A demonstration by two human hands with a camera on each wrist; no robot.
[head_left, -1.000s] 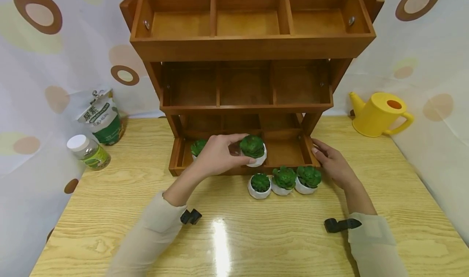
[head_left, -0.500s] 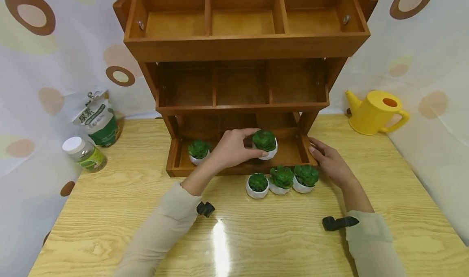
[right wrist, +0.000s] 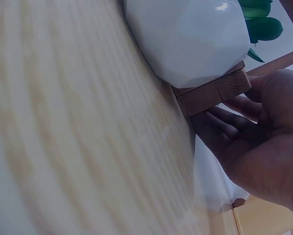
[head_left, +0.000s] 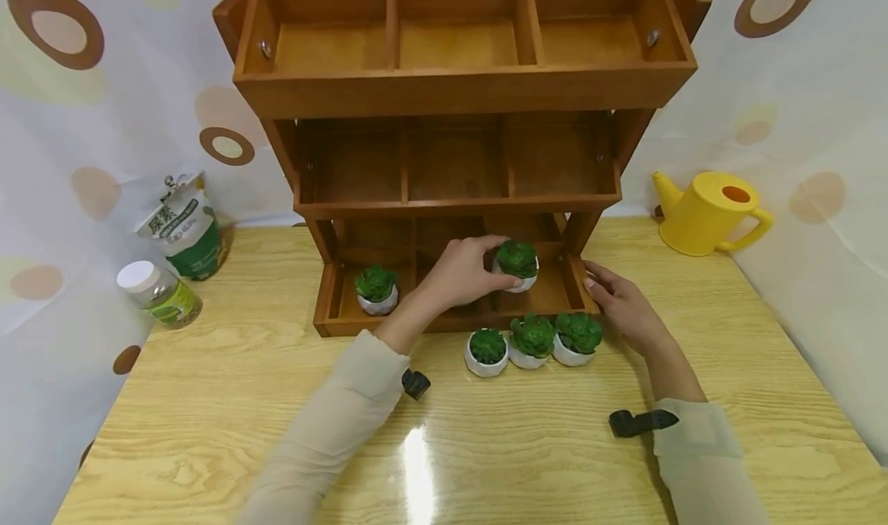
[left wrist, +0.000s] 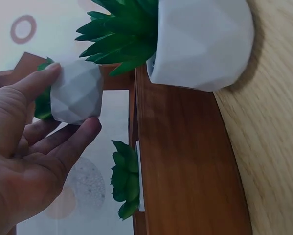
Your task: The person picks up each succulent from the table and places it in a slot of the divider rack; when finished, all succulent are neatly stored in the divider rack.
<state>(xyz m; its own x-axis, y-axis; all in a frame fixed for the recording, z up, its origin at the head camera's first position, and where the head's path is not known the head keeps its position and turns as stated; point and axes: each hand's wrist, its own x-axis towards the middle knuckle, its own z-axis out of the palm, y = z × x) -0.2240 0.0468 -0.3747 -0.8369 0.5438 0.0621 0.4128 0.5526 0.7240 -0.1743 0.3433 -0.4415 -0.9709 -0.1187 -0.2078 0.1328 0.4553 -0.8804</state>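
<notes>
My left hand (head_left: 466, 272) pinches a white faceted pot with a green artificial succulent (head_left: 516, 259) between thumb and fingers. It holds the pot over the right part of the bottom tier of a brown wooden shelf (head_left: 388, 326). In the left wrist view, the gripped pot (left wrist: 78, 93) hangs tilted in the fingers. My right hand (head_left: 622, 303) touches the outer right end of that tier, its fingers fairly straight against the wood in the right wrist view. Another potted succulent (head_left: 377, 290) sits in the tier's left compartment. Three more potted succulents (head_left: 533, 341) stand in a row before the shelf.
Above are the shelf's middle tier (head_left: 458, 207) and top tier (head_left: 465, 93), both divided into compartments. A lidded jar (head_left: 161, 294) and a green-and-white bag (head_left: 187, 232) stand left on the wooden table (head_left: 312, 402). A yellow watering can (head_left: 708, 215) is at the back right.
My left hand has carried the potted succulent rightward along the bottom tier, uncovering the one in the left compartment. My right hand stays at the shelf's end. The head view has shifted slightly.
</notes>
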